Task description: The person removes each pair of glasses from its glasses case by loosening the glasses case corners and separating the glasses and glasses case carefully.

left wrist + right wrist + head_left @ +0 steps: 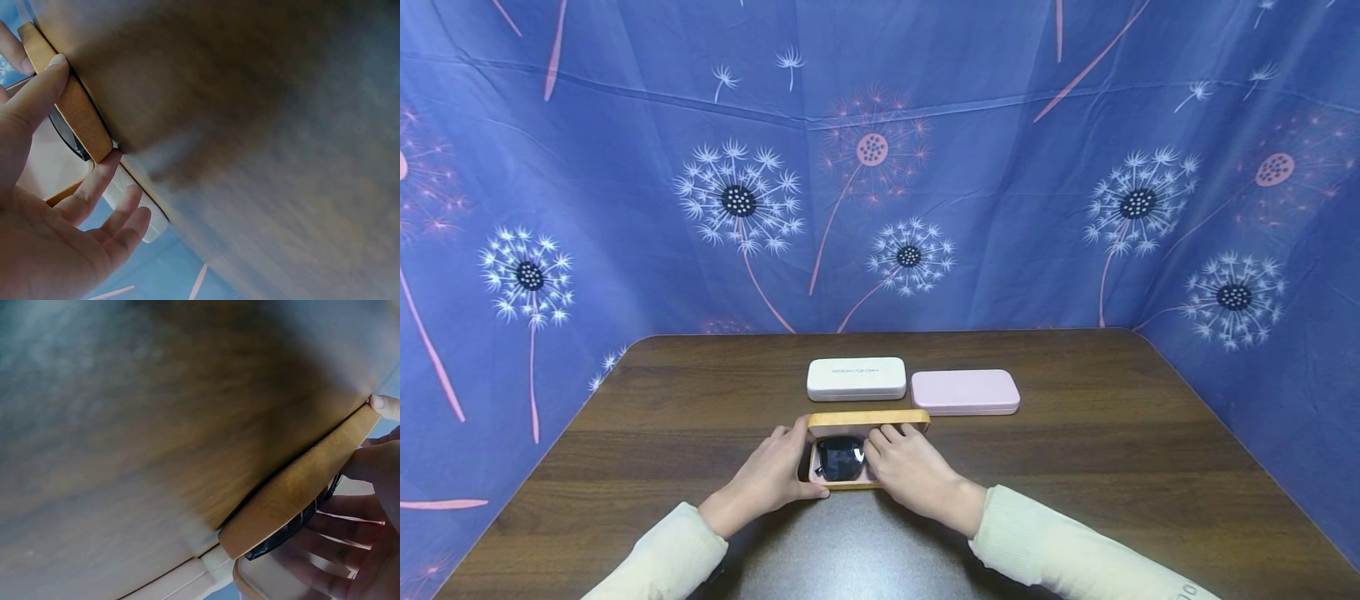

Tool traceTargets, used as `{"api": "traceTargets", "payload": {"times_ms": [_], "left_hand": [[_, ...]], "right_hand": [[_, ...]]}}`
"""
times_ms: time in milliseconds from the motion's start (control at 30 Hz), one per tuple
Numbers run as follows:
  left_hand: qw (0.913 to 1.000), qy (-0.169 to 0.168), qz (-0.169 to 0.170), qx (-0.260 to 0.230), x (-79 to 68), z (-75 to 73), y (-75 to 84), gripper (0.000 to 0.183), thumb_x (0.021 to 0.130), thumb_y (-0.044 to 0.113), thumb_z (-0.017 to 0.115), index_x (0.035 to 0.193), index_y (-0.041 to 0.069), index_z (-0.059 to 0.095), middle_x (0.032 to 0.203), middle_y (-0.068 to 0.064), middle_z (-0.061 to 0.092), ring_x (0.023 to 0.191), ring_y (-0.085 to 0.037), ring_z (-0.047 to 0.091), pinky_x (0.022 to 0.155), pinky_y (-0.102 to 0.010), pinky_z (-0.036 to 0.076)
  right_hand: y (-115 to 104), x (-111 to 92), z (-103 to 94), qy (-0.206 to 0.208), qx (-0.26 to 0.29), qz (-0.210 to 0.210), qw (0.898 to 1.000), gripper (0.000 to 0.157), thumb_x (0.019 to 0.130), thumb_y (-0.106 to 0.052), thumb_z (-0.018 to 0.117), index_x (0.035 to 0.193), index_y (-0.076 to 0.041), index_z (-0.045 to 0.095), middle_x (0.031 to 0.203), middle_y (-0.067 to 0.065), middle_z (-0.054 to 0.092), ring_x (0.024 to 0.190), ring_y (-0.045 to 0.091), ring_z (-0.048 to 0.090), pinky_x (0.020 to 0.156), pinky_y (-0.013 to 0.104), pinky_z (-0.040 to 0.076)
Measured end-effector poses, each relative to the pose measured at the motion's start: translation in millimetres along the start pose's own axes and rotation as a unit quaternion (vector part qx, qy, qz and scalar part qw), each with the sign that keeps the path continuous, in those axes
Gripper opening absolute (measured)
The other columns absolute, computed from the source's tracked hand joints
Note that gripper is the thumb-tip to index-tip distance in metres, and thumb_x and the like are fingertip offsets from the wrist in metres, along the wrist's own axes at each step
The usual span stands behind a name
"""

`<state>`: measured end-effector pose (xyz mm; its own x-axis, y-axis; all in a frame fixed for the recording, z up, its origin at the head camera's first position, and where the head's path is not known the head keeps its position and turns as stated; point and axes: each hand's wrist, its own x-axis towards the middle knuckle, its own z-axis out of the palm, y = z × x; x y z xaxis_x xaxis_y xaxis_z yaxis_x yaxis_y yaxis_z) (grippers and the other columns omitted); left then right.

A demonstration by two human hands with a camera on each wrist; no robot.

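An orange-tan glasses case [868, 418] sits on the table with its lid raised toward the back. Inside, on the pale lining, lie dark sunglasses [841, 458], their left lens showing. My left hand [771, 471] grips the case's left end, its thumb along the front wall and its fingers at the side and back corner. The right hand [913, 467] reaches into the case with bent fingers and grips the sunglasses at the right lens, which it covers. In the right wrist view, those fingers lie over the black frame [281, 540], just behind the front wall.
Behind the open case are a closed white glasses case [856, 379] and, to its right, a closed pink one [966, 392]. All stand on a dark wood-grain table [1120, 467]. A blue cloth with dandelion prints [1000, 208] hangs along the table's back and sides.
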<state>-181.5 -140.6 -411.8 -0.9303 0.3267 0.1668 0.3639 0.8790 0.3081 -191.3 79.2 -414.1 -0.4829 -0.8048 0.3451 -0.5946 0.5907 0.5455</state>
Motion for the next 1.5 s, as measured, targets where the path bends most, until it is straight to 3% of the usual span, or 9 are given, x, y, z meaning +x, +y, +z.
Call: {"api": "traceTargets", "payload": {"times_ms": [500,1500], "left_hand": [[0.9999,0.010,0.007,0.005,-1.0,0.6,0.2,0.098,0.051,0.042,0.086,0.125,-0.001,0.038,0.098,-0.015,0.065,0.094,-0.030,0.057,0.078,-0.043,0.048],[0.9999,0.012,0.005,0.000,-1.5,-0.4,1.8,0.095,0.052,0.041,0.086,0.124,0.000,0.039,0.101,-0.014,0.065,0.097,-0.030,0.057,0.081,-0.043,0.048]], "right_hand": [[-3,5,-3.1,-0.020,0.018,0.024,0.999,0.019,0.073,-0.027,0.067,0.086,-0.015,0.059,0.082,-0.003,0.057,0.071,0.012,0.054,0.054,0.025,0.042],[-6,6,-10.5,0.023,0.025,0.046,0.998,0.008,0.075,-0.021,0.066,0.080,-0.015,0.065,0.073,-0.001,0.061,0.068,0.014,0.056,0.052,0.027,0.043]]}}
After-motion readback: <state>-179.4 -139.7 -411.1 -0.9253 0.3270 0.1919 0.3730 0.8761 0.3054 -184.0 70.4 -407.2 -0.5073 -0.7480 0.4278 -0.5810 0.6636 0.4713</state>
